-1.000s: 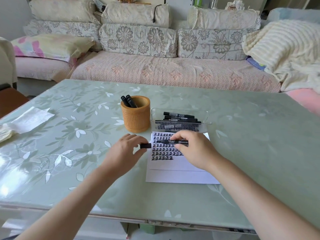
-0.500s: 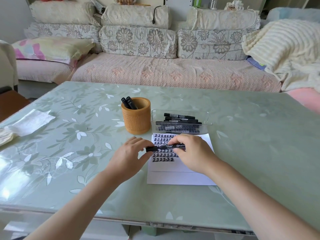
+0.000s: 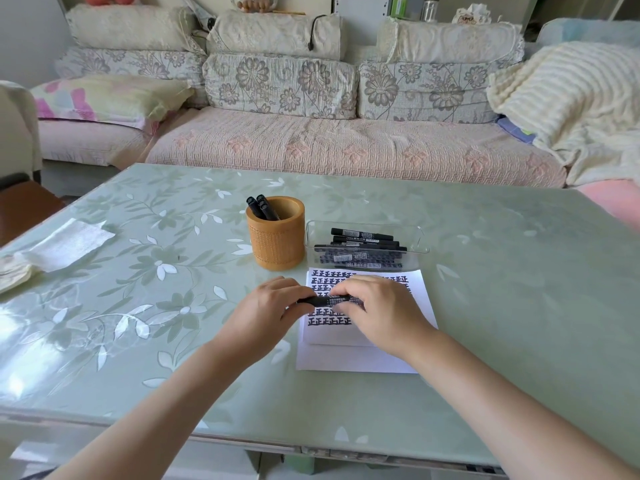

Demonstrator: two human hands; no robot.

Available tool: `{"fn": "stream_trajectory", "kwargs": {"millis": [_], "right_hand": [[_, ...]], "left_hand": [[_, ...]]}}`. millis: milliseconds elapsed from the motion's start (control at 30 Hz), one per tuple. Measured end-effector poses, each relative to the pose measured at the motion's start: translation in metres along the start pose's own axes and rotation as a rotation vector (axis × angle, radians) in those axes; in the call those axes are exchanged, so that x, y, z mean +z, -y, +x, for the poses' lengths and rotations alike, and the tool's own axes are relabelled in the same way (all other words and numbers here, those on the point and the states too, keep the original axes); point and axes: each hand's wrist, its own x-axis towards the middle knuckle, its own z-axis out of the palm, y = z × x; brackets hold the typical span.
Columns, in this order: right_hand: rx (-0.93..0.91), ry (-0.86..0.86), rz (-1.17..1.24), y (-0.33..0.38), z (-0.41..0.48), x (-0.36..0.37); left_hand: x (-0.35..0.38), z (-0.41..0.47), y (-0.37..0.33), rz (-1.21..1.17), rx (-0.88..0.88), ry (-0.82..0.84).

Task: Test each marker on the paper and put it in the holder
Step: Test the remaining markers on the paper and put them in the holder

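A black marker (image 3: pixel 327 300) lies level between both hands, just above the white paper (image 3: pixel 360 356), which is covered in rows of black marks. My left hand (image 3: pixel 266 313) pinches the marker's left end, where the cap sits on. My right hand (image 3: pixel 381 310) grips its barrel. Behind the hands stands the brown round holder (image 3: pixel 276 242) with two black markers (image 3: pixel 261 206) leaning inside. To its right a clear plastic tray (image 3: pixel 420 242) holds several more black markers (image 3: pixel 362 245).
The green floral table (image 3: pixel 502 289) carries a folded white cloth (image 3: pixel 65 242) at the far left. A sofa with cushions and a blanket runs along the far side. A brown stool (image 3: pixel 24 202) stands at the left.
One second ago my left hand held the cap apart from the marker. The hands came together and the cap now sits on the marker's left end.
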Motion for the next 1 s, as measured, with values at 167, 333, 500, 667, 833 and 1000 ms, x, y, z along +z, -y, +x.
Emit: {"fn": "stream_trajectory", "kwargs": {"millis": [167, 333, 500, 667, 833, 1000], "right_hand": [[0.023, 0.065, 0.016, 0.008, 0.001, -0.003], [-0.010, 0.109, -0.040, 0.010, 0.004, -0.001], [0.051, 0.125, -0.009, 0.009, 0.014, 0.005], [0.167, 0.068, 0.005, -0.007, 0.020, 0.001], [0.166, -0.099, 0.164, 0.013, 0.060, -0.015], [0.096, -0.292, 0.247, 0.044, 0.137, -0.028]], "left_hand": [[-0.008, 0.003, -0.004, 0.033, 0.054, -0.004], [-0.017, 0.007, -0.001, -0.012, 0.031, 0.020], [-0.015, 0.013, 0.009, -0.032, -0.046, 0.059], [-0.007, 0.015, 0.032, 0.037, -0.169, 0.071], [0.007, 0.014, 0.042, 0.154, -0.127, 0.131], [0.017, 0.012, 0.048, 0.183, -0.134, 0.154]]}}
